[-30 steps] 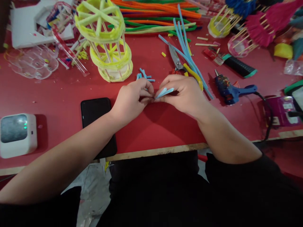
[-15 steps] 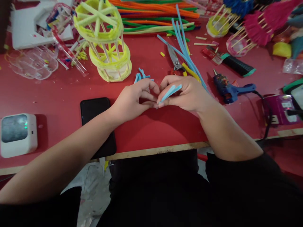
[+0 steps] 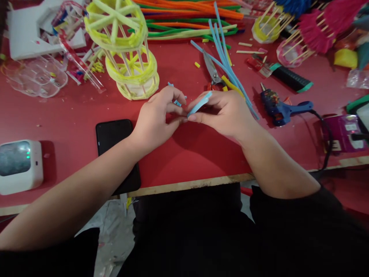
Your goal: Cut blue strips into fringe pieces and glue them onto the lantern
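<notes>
Head view: right hand (image 3: 232, 111) pinches blue chenille stem (image 3: 200, 103) near table's (image 3: 184, 165) front edge; left hand (image 3: 152, 117) half-curled, hold unclear. Likely shaping; next needs steadiness.

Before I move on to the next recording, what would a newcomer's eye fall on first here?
Probably the tall yellow frame of rings and sticks, standing on the red table beyond the left hand. Next, the bright orange pipe cleaners lying across the far side. Then, in the middle, the light blue strip pinched in the right hand, close to the left hand's fingertips.
</notes>
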Motion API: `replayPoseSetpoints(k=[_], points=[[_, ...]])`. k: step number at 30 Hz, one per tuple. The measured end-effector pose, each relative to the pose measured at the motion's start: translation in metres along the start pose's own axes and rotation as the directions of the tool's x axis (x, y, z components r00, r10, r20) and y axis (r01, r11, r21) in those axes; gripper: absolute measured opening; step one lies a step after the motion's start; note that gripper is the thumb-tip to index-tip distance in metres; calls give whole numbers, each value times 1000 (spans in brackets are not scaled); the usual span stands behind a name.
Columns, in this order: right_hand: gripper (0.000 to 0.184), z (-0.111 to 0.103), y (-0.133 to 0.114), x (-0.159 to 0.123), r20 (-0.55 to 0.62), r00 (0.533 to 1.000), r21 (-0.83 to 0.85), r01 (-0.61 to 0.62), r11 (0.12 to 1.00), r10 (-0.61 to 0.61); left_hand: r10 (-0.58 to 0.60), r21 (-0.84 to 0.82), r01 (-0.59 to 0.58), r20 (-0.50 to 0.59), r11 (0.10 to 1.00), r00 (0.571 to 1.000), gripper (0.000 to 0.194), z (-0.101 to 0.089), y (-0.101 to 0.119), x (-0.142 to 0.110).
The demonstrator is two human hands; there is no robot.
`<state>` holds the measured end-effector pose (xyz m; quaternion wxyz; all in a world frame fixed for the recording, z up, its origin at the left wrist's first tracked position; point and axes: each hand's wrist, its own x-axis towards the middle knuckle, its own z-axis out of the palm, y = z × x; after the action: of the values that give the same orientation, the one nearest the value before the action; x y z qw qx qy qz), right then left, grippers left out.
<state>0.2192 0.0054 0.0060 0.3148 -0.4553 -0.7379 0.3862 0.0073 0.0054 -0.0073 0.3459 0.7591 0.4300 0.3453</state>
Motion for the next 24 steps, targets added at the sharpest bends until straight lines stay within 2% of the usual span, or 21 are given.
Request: replayPoseSetpoints(k=[4, 9, 12, 16, 18, 24], points=[[9, 5, -3, -3, -56, 998, -115, 13, 993, -19, -28, 82, 30, -27, 996, 999, 30, 0, 0, -2], [9, 6, -2, -4, -29, 990, -297, 125, 947, -140, -34, 87, 36, -31, 996, 999, 30, 2, -3, -1], [11, 8, 1, -5, -36, 986, -305, 143, 942, -161, -30, 105, 35, -51, 994, 998, 31, 3, -5, 0], [10, 10, 2, -5, -97, 990, -249, 78, 965, -105, -44, 96, 49, -56, 994, 997, 33, 3, -4, 1], [2, 9, 2, -5, -89, 992, -275, 66, 959, -94, -40, 87, 44, -50, 995, 998, 32, 3, -3, 1], [3, 6, 2, -2, -69, 995, -316, 47, 948, -73, -87, 46, 89, -31, 995, 996, 28, 1, -2, 2]])
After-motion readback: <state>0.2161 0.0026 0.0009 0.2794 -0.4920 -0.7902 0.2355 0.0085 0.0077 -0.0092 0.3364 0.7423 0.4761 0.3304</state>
